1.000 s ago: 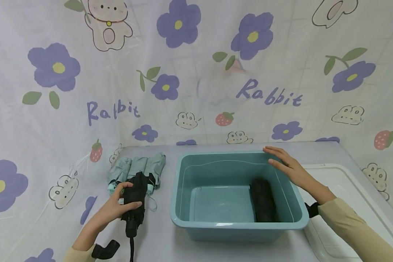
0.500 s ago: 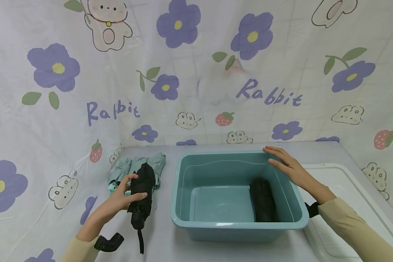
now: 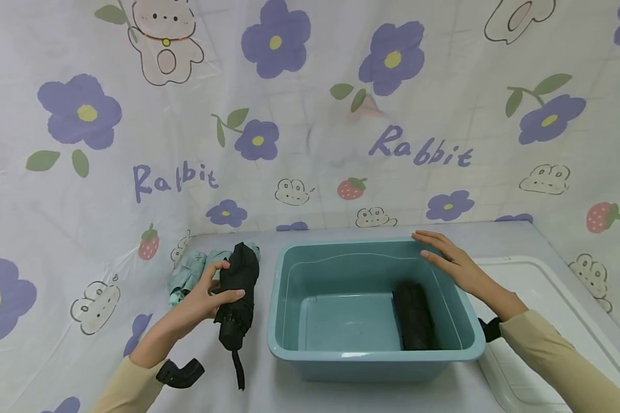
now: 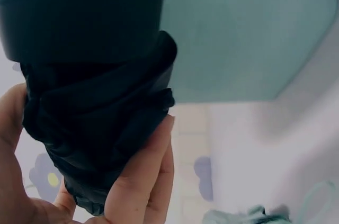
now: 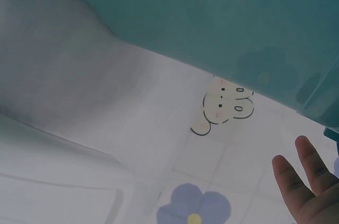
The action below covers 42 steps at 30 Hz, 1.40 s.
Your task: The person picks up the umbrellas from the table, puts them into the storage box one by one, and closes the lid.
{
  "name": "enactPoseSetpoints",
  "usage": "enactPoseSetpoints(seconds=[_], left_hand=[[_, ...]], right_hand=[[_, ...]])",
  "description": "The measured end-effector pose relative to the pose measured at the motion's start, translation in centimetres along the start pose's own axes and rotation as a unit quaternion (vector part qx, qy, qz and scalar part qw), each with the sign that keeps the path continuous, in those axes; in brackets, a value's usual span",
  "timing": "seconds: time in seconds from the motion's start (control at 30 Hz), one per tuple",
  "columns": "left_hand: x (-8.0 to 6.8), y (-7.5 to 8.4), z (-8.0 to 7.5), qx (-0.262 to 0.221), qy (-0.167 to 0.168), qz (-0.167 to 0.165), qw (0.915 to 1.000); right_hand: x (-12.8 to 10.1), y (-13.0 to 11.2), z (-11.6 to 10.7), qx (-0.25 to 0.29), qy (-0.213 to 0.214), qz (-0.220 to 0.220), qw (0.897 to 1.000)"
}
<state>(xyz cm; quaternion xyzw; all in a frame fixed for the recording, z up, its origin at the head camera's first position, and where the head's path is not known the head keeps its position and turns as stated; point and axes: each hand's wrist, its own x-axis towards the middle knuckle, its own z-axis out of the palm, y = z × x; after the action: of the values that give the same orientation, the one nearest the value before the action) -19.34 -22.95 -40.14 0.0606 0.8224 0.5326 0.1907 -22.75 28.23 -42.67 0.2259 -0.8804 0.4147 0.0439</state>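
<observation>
My left hand (image 3: 202,299) grips a folded black umbrella (image 3: 241,281) left of the light-blue plastic bin (image 3: 361,357), with the wrist strap dangling toward me. In the left wrist view, thumb and fingers wrap the gathered black fabric (image 4: 100,113) below the handle end. Another folded black umbrella (image 3: 415,318) lies inside the bin along its right side. My right hand (image 3: 453,264) rests on the bin's far right rim with its fingers extended. The right wrist view has these fingers (image 5: 288,179) beside the bin's outer wall (image 5: 212,17).
Several folded mint-green umbrellas (image 3: 188,274) lie on the table behind the left hand, partly hidden by the held umbrella. A white lid (image 3: 537,298) lies flat at the right, partly under the right forearm. A printed curtain (image 3: 310,115) hangs behind the table.
My left hand has lifted the black umbrella off the area by the mint-green ones and moved it to the right, toward the bin. My right hand stays at the rim. The head view shifts slightly.
</observation>
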Motion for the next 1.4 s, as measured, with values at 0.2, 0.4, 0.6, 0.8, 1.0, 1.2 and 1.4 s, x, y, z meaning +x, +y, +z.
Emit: enactPoseSetpoints(seconds=[0.2,0.4,0.6,0.8,1.0,1.2,1.4], left_hand=[[0.8,1.3,0.4,-0.031,-0.02,0.004,0.9993],[1.4,2.4,1.1,-0.045,-0.026,0.015,0.9985],[1.8,3.7,1.9,-0.049,-0.038,0.026,0.9977],[1.9,5.1,2.7,-0.063,-0.052,0.03,0.9962],[2.3,5.9,3.7,-0.057,-0.062,0.023,0.9962],[3.0,6.4,4.8,-0.075,-0.068,0.028,0.9944],[3.6,6.6,5.8,-0.086,-0.077,0.035,0.9927]], right_hand=[[0.0,-0.1,-0.1,-0.005,0.0,-0.005,1.0],[0.0,-0.2,-0.1,-0.007,-0.002,-0.006,1.0],[-0.1,-0.1,-0.1,-0.005,-0.001,-0.002,1.0],[-0.1,-0.1,-0.1,-0.004,-0.002,0.001,1.0],[0.0,0.0,0.0,-0.006,-0.002,0.003,1.0],[0.0,0.1,0.0,-0.007,0.001,-0.001,1.0],[0.0,0.2,0.0,-0.01,0.003,-0.009,1.0]])
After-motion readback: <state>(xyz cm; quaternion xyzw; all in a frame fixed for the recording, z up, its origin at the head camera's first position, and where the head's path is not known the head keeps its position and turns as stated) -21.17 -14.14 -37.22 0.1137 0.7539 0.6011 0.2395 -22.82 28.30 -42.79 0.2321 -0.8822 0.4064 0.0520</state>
